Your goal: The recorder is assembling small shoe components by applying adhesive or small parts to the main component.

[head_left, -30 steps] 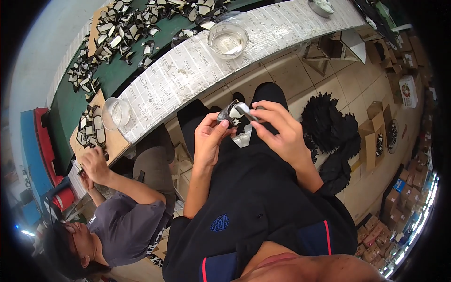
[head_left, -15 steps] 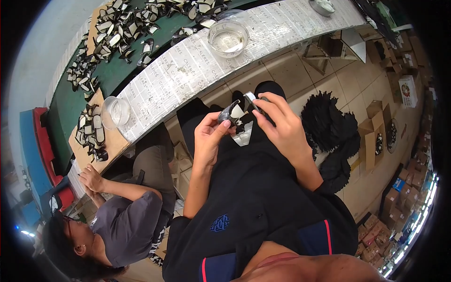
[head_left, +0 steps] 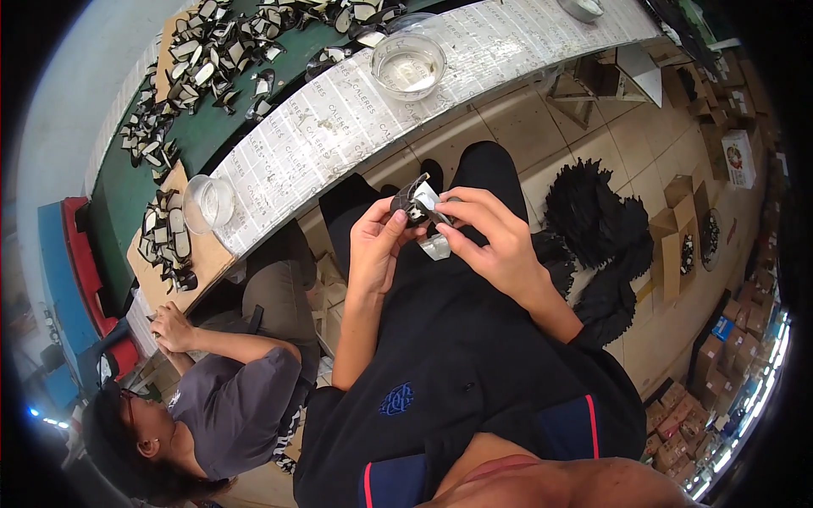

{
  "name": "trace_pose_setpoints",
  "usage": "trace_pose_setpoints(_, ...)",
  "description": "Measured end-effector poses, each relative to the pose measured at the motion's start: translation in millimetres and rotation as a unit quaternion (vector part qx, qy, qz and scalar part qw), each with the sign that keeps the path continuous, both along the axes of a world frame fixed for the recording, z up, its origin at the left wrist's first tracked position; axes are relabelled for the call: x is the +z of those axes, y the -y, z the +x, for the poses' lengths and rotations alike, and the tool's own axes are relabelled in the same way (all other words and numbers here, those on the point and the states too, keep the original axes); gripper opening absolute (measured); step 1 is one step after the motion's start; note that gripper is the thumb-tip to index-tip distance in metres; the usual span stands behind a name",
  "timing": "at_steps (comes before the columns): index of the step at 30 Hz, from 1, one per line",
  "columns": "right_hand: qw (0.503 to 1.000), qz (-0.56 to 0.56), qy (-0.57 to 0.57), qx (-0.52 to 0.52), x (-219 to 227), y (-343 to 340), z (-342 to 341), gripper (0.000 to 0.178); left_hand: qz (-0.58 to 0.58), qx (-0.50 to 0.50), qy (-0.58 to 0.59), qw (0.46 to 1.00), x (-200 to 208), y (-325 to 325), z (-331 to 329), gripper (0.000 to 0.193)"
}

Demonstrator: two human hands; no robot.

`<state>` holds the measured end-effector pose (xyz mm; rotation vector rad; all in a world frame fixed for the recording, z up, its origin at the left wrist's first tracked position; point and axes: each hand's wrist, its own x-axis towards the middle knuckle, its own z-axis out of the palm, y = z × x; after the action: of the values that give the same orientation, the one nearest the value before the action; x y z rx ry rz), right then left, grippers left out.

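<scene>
My left hand (head_left: pixel 377 241) is closed around a small curved black piece (head_left: pixel 408 196) with a pale inner face, like a shoe heel. In my right hand (head_left: pixel 498 241) is a small dark tool (head_left: pixel 437 217), pinched between thumb and fingers; its exact kind is unclear. The tool meets the black piece over my lap, and the fingers partly hide where they touch. A whitish, shiny scrap (head_left: pixel 436 246) lies on my lap just below the hands.
Ahead curves a paper-covered table edge (head_left: pixel 313 140) with clear round dishes (head_left: pixel 408 68) (head_left: pixel 208 204). Heaps of similar black-and-cream pieces (head_left: pixel 203 63) cover the green surface. At left sits a co-worker (head_left: pixel 233 372). Black frilled material (head_left: pixel 593 212) and an open carton (head_left: pixel 673 229) are at right.
My right hand has moved left and slightly down, bringing the tool against the black piece. The black piece has turned in my left hand, which stays nearly in place.
</scene>
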<state>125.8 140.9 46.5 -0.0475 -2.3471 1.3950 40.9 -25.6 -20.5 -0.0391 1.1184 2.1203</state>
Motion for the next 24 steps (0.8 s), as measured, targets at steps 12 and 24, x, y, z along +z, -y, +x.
trace_pose_setpoints(12,0.921,-0.388,0.023,-0.001,-11.8,-27.2,7.4,0.021,-0.072,-0.016,-0.023,0.997,-11.0,7.5,-3.5,0.023)
trace_pose_setpoints(24,0.819,-0.554,0.126,-0.082,-185.3,-74.9,49.2,0.020,0.503,-0.157,0.114,0.842,80.7,-25.5,2.3,0.024)
